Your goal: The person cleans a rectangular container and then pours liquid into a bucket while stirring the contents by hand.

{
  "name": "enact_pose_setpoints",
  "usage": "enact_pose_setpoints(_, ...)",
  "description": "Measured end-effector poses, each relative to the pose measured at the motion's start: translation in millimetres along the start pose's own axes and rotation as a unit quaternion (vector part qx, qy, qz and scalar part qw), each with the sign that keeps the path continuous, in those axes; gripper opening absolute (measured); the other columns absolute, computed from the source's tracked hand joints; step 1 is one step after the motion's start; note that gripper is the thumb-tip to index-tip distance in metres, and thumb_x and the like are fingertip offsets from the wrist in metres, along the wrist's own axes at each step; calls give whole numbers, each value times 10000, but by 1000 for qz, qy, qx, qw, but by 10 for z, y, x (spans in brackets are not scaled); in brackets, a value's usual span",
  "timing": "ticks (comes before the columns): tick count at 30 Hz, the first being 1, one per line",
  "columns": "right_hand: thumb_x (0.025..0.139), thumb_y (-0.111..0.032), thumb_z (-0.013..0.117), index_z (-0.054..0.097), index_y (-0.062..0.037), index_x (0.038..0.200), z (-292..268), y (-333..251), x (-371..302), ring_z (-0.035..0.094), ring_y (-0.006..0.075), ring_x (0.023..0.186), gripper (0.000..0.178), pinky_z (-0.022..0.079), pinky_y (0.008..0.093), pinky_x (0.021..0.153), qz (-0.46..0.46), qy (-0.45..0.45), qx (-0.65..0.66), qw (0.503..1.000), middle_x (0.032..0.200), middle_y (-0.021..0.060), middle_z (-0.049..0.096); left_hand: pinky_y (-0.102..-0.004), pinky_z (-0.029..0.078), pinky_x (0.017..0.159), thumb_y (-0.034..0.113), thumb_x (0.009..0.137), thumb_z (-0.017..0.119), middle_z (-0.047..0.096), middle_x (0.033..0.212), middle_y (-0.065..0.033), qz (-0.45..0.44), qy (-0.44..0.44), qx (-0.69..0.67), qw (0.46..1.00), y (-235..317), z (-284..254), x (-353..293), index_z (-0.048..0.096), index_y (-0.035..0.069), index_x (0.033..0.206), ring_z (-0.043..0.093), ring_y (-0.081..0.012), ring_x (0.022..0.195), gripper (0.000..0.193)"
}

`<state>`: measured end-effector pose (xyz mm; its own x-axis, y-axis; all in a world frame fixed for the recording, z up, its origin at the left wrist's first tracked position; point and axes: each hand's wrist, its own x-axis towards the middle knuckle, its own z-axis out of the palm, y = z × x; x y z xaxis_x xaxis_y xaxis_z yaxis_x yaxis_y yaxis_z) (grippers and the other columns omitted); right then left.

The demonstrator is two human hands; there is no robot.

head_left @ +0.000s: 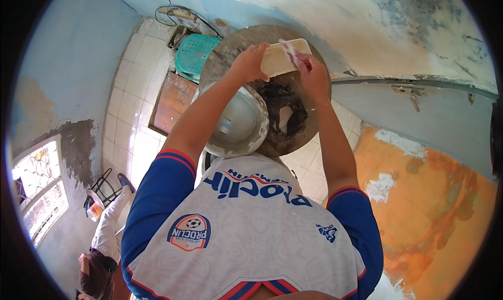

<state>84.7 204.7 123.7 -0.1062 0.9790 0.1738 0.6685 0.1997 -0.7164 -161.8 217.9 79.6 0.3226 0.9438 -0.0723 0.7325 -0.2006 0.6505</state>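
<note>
My left hand (249, 65) grips the left end of a shallow cream rectangular tray (275, 63) over the far part of a round worn tabletop (225, 51). In my right hand (313, 73) is a slim whitish, brush-like thing (287, 49), pinched between the fingers and lying across the tray's right end. Its exact kind is too small to make out. Below the hands, a wide basin (262, 132) with cloudy water stands at the left of the tabletop. To its right lies a crumpled black plastic bag (272, 98) with a pale piece showing in it.
A green plastic stool (194, 53) and a brown wooden board (172, 103) stand left of the tabletop on the tiled floor. Behind is a patchy blue wall (262, 11); at right, a grey door with a metal handle (414, 98). Another person (102, 258) is at lower left.
</note>
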Motion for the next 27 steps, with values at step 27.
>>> enact_pose_setpoints(27,884,25,653,624,-10,1049,797,287,-477,705,178,808,171,585,333,640,336,262,421,801,1005,101,687,-500,478,1130,310,593,1012,534,1529,-201,-10,-22,8,1000,45,-46,12,380,70,1565,532,-401,1402,1184)
